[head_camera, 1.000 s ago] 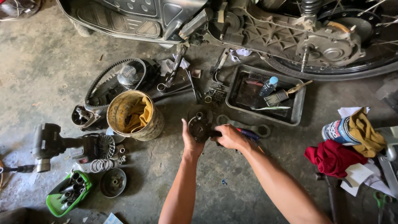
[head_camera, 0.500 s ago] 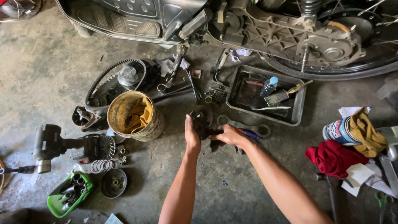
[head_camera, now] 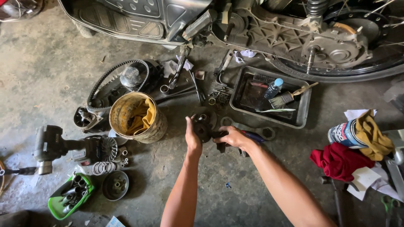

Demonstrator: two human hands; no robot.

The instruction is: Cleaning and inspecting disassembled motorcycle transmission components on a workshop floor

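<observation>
My left hand (head_camera: 192,136) grips the left side of a dark round metal part (head_camera: 203,128) held just above the concrete floor. From the right, my right hand (head_camera: 232,138) presses fingers against the same part; its lower half is hidden by both hands. A second round disc (head_camera: 209,114) lies on the floor just behind it. Under my right wrist a flat ring wrench (head_camera: 248,127) and a blue-handled tool (head_camera: 254,136) rest on the floor.
A motor scooter with its engine case (head_camera: 294,38) exposed spans the back. Nearby: a dirty yellow bucket with a rag (head_camera: 136,117), a drive belt (head_camera: 111,82), a black tray (head_camera: 304,120) holding a brush and bottle, an impact wrench (head_camera: 54,147), a green socket tray (head_camera: 69,196), red rag (head_camera: 338,162).
Both hands have stayed on the round part; it has turned a little between them and shifted slightly away from me.
</observation>
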